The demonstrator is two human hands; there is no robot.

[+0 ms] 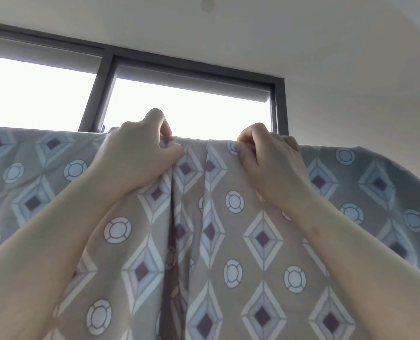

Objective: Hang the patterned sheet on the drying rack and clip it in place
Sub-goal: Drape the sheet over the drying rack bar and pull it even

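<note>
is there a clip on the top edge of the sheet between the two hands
No, the top edge of the beige diamond-patterned sheet between the left hand and right hand shows only bare fabric.

view looks upward. sheet point(231, 231), tan with diamond and ring print, hangs across the frame, its top edge level and folded over a support hidden beneath it. left hand point(140, 153) pinches the top edge left of centre, fingers curled over the fold. right hand point(270, 153) grips the same edge just right of centre. vertical pleats fall between the hands. behind: dark-framed window point(106, 77), bright, and pale ceiling point(302, 33). no clip visible.
</note>
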